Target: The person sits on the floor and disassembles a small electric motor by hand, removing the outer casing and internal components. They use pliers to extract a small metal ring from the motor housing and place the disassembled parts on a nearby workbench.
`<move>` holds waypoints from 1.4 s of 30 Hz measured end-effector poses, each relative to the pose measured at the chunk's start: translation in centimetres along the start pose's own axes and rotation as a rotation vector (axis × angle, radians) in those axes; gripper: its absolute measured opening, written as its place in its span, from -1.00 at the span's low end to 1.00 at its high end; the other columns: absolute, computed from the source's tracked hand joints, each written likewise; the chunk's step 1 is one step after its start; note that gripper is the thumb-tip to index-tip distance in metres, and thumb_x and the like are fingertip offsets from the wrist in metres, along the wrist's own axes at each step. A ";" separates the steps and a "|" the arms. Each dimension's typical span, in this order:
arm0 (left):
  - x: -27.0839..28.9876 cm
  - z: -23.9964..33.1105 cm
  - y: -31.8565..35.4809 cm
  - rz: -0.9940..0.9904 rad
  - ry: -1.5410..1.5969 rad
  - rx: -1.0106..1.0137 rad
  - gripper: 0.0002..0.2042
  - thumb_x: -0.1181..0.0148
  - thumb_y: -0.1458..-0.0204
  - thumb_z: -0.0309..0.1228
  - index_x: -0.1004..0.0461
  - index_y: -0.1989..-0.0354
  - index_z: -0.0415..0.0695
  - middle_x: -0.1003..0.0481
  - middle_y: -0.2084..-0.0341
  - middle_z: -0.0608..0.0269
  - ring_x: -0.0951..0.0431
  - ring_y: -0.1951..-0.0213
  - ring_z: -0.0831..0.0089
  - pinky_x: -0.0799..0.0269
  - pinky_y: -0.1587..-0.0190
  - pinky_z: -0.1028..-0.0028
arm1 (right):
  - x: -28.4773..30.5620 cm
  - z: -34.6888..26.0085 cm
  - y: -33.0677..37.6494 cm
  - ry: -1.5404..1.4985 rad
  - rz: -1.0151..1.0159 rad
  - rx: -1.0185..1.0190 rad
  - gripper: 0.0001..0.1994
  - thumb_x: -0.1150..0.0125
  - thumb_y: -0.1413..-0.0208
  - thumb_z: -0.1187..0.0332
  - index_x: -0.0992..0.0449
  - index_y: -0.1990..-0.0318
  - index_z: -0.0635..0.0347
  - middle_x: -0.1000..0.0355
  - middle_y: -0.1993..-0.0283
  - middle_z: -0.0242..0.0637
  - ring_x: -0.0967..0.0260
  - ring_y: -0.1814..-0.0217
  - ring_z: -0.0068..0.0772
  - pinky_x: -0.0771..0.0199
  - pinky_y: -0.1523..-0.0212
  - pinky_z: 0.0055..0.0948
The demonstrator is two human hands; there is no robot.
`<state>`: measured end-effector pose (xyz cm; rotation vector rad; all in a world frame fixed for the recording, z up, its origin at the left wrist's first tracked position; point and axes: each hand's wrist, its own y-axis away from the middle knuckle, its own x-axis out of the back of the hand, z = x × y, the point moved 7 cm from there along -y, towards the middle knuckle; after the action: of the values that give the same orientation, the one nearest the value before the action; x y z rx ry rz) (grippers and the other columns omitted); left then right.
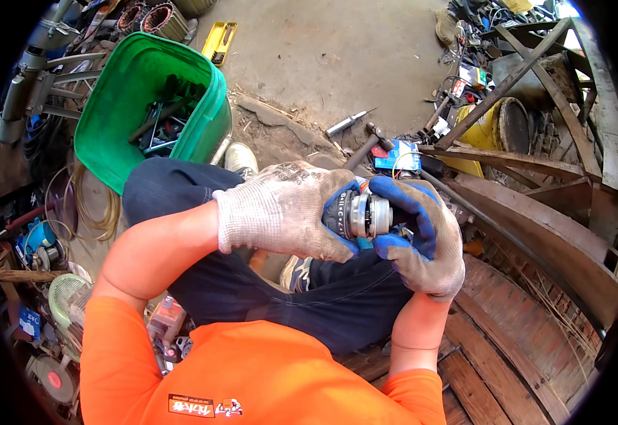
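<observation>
A bare concrete floor is seen beyond the knees, the widest open room in view, though it is hemmed on the right by slanted timber beams and a curved wooden frame, and on the left by a green tub whose far rim is cut by clutter. Inside the tub only dark metal tools can be made out, tangled and partly shadowed. The lap is covered by dark trousers, and an orange shirt fills the lower edge, where it is cut off. A hammer and a silvery punch are laid on the ground just past the hands, well apart from the tub; a yellow case lies farther off. The left hand, in a grey knit glove, is wrapped around the dark end of a small motor part, so that end is hidden. The right hand, in a blue-palmed glove, is closed on the other side, with fingers curled over the top and the thumb below. Only the part's ribbed collar and shiny steel middle are shown between the gloves, held above the right thigh; its right end cannot be seen.
</observation>
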<state>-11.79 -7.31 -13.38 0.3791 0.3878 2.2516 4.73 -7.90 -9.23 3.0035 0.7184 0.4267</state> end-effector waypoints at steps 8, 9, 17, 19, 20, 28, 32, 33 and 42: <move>-0.2 0.9 -0.5 0.007 -0.028 0.034 -0.43 -0.56 0.21 -0.15 -0.51 0.06 -0.20 -0.61 0.27 0.04 -0.67 0.21 0.22 -0.55 0.16 0.27 | 0.9 1.1 0.6 -0.032 0.025 0.020 -0.43 -0.45 0.02 0.29 -0.51 -0.15 0.37 -0.47 -0.09 -0.01 -0.49 -0.10 -0.15 -0.48 -0.11 -0.27; -0.2 1.1 -0.5 0.016 -0.040 0.014 -0.43 -0.55 0.21 -0.14 -0.51 0.07 -0.20 -0.62 0.28 0.05 -0.68 0.21 0.22 -0.55 0.17 0.28 | 0.9 1.1 0.7 -0.045 0.030 0.020 -0.43 -0.46 0.02 0.30 -0.51 -0.15 0.37 -0.48 -0.09 -0.01 -0.48 -0.10 -0.14 -0.48 -0.12 -0.26; -0.2 1.3 -0.5 -0.058 -0.024 0.083 -0.40 -0.55 0.23 -0.13 -0.51 0.05 -0.22 -0.63 0.36 0.06 -0.69 0.25 0.22 -0.56 0.18 0.29 | 1.1 0.5 0.6 0.082 -0.004 0.046 -0.40 -0.52 0.05 0.24 -0.52 -0.14 0.35 -0.49 -0.08 0.00 -0.49 -0.13 -0.12 -0.48 -0.13 -0.25; -0.4 0.9 -0.6 -0.014 -0.063 -0.005 -0.39 -0.55 0.24 -0.13 -0.51 0.04 -0.22 -0.63 0.35 0.06 -0.69 0.27 0.23 -0.57 0.19 0.30 | 1.0 0.5 0.5 0.120 -0.028 0.048 -0.39 -0.54 0.06 0.22 -0.52 -0.14 0.35 -0.49 -0.07 0.01 -0.49 -0.13 -0.11 -0.49 -0.13 -0.24; -0.4 0.9 -0.6 0.008 -0.081 -0.049 -0.39 -0.56 0.24 -0.14 -0.51 0.03 -0.22 -0.63 0.35 0.06 -0.69 0.27 0.24 -0.57 0.20 0.31 | 0.9 0.5 0.5 0.123 -0.028 0.056 -0.39 -0.54 0.06 0.22 -0.53 -0.14 0.35 -0.49 -0.07 0.02 -0.49 -0.12 -0.10 -0.49 -0.12 -0.24; 0.1 1.1 -0.3 -0.013 -0.117 0.020 -0.39 -0.57 0.23 -0.13 -0.52 0.00 -0.18 -0.65 0.33 0.05 -0.70 0.26 0.24 -0.59 0.17 0.32 | 0.8 0.0 0.6 0.149 -0.026 0.063 -0.37 -0.56 0.07 0.18 -0.54 -0.15 0.32 -0.50 -0.04 0.02 -0.50 -0.09 -0.05 -0.51 -0.08 -0.23; -0.3 -0.1 -0.7 0.008 -0.134 -0.033 -0.32 -0.46 0.21 -0.08 -0.48 -0.15 -0.07 -0.62 0.15 0.00 -0.66 0.10 0.09 -0.55 0.04 0.25 | 0.6 -1.0 0.7 0.272 -0.007 0.138 -0.36 -0.57 0.09 0.17 -0.55 -0.15 0.29 -0.50 0.00 0.03 -0.52 -0.04 0.01 -0.52 -0.04 -0.22; -0.5 -0.2 -0.8 0.005 -0.067 -0.066 -0.32 -0.47 0.21 -0.10 -0.48 -0.15 -0.08 -0.62 0.13 -0.01 -0.65 0.08 0.10 -0.54 0.02 0.25 | 0.5 -1.1 0.7 0.284 0.000 0.150 -0.36 -0.57 0.10 0.18 -0.55 -0.15 0.28 -0.50 0.00 0.04 -0.52 -0.02 0.02 -0.53 -0.03 -0.21; -0.7 0.2 -1.4 0.060 0.038 -0.192 -0.31 -0.55 0.25 -0.24 -0.48 -0.15 -0.16 -0.59 0.05 -0.02 -0.62 0.00 0.08 -0.51 -0.09 0.22 | 0.3 -1.7 1.1 0.429 0.085 0.128 -0.37 -0.57 0.13 0.14 -0.57 -0.12 0.24 -0.54 0.03 0.00 -0.54 0.03 0.00 -0.56 0.02 -0.20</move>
<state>-10.36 -6.95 -13.86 0.2511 0.1786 2.3330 5.03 -8.81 -7.39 3.0989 0.6575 1.0914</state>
